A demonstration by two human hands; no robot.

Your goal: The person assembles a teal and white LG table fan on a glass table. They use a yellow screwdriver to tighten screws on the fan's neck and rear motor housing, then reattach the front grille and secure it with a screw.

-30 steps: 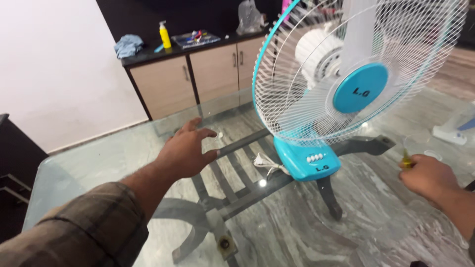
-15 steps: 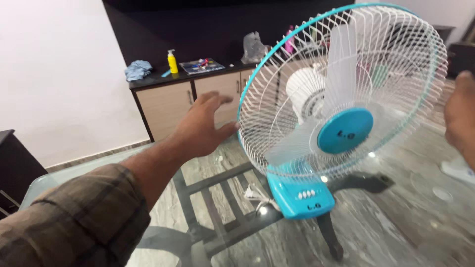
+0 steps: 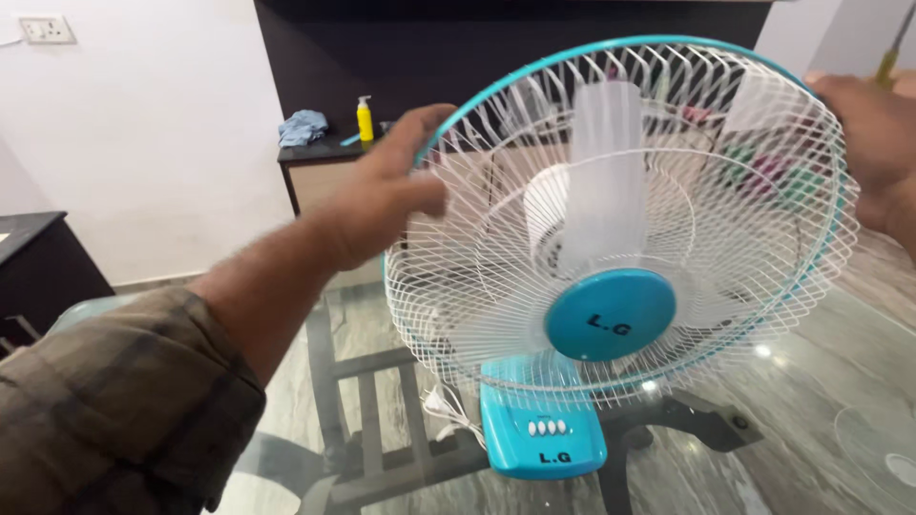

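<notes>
The right hand (image 3: 873, 143) is cut off by the picture's edge, and the left hand (image 3: 386, 200) looks blurry.

The single head-worn camera looks forward and slightly down, close to the white-grilled turquoise table fan (image 3: 611, 238) on the glass table (image 3: 821, 381).

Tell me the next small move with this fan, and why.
Probably close both hands firmly on the grille rim to steady it. The left hand touches the fan's upper left edge, the right hand its upper right while pinching a screwdriver; neither grip looks settled.
</notes>
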